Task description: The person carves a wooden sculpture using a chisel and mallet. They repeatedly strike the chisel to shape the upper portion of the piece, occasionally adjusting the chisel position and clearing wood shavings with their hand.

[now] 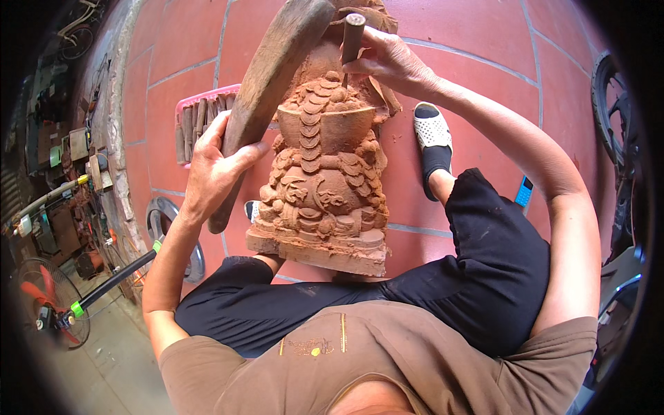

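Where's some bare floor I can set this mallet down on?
Bare red tiled floor lies right of the carving, beyond the white shoe. Another patch lies above the pink tray. It is crowded at the left wall, with tools and a fan.

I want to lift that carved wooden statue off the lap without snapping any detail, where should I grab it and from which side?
Grip the carved statue by its flat slab base, probably with one hand on each side edge, coming from the left and right. The base is plain and thick; the scalloped carving above looks fragile.
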The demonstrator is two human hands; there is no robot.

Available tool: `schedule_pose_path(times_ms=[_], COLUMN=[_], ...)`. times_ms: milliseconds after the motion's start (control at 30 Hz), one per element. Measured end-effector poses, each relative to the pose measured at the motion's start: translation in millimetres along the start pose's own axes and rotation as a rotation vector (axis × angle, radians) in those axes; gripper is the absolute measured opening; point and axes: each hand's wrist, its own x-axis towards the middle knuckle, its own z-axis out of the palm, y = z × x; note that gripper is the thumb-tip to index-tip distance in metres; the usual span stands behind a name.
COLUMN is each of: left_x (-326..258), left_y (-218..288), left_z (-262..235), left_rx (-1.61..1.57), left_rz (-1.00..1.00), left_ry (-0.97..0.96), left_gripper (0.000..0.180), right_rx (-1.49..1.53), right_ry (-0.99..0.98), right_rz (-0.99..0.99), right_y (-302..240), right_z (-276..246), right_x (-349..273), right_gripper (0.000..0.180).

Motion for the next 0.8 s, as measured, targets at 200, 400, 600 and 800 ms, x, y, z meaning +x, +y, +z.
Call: schedule_pose_path(times_ms=[200, 400, 600, 800], left_x=[2.1, 1.4, -1.0, -4.1], left_y=[9.8, 10.5, 17.6, 13.6], left_z=[3.8, 4.0, 2.7, 3.2], left_rx=[0.041, 0.079, 0.054, 0.045], left_rz=[0.050, 0.128, 0.067, 0.140], left_ry=[0.040, 0.083, 0.103, 0.157], left_gripper=[0.043, 0.044, 0.048, 0.046], right_rx=[-0.245, -0.305, -0.398, -0.397], right_ry=[0.033, 0.007, -0.091, -0.124], right_rz=[-0.183, -0.237, -0.236, -0.231], right_y=[3.5, 1.7, -9.3, -16.0], right_z=[9.4, 14.3, 17.2, 20.6], right_x=[7.5, 14.1, 24.7, 32.0], right_gripper=[0.032, 0.033, 0.035, 0.034])
